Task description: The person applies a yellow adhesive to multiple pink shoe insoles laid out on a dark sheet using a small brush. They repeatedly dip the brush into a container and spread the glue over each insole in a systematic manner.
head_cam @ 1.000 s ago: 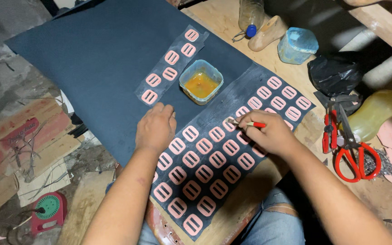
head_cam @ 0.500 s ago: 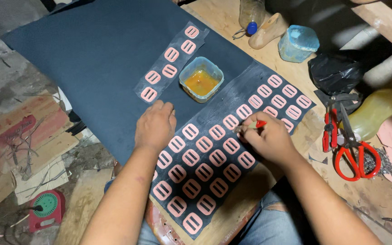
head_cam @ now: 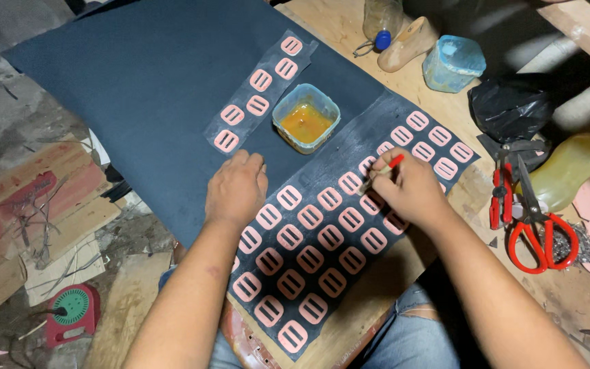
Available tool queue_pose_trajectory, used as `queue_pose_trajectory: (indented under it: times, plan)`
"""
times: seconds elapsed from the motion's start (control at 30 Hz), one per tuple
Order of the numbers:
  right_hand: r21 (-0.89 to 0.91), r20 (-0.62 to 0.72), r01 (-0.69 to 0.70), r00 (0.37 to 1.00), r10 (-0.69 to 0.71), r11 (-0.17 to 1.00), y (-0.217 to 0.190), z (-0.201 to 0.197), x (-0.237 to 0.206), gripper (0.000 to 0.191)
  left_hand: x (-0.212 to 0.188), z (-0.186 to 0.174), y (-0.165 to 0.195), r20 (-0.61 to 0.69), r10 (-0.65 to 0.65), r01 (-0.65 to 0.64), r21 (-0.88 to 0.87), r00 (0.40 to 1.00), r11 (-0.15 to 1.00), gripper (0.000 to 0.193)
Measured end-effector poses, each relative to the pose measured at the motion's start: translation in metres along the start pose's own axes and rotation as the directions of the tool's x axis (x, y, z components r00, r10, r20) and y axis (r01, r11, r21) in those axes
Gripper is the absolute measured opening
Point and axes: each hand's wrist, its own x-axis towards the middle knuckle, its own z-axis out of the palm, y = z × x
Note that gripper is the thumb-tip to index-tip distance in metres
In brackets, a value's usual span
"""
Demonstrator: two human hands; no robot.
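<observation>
My left hand (head_cam: 235, 190) lies flat, fingers loosely together, pressing the dark sheet (head_cam: 138, 89) at the near left of the workbench (head_cam: 349, 27), beside rows of pink buckle pieces (head_cam: 308, 253) on a glued strip. They look light, thin and tacky, best lifted by their edges. Beyond the glue tub (head_cam: 306, 117), my right hand (head_cam: 408, 191) pinches a red-tipped brush (head_cam: 384, 169), touching a piece mid-strip, scissors (head_cam: 537, 219) at right.

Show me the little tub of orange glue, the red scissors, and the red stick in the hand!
tub of orange glue (head_cam: 306, 123), head view, on the orange liquid inside.
red scissors (head_cam: 544, 236), head view, on the handle loops.
red stick (head_cam: 395, 161), head view, on its red end above the right hand's fingers.
</observation>
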Motion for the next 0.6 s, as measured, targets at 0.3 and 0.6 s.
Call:
queue_pose_trajectory:
  times: [0.3,0.6]
  plan:
    - [0.184,0.046,0.094,0.993,-0.104,0.978,0.005,-0.004,0.025,0.017,0.0,-0.001,0.0,0.012,0.001,-0.001,0.01,1.0,1.0,0.014]
    - [0.454,0.053,0.027,0.997,-0.057,0.891,0.008,-0.009,0.03,0.021,0.0,0.001,-0.001,0.003,-0.002,0.002,0.015,1.0,1.0,0.013]
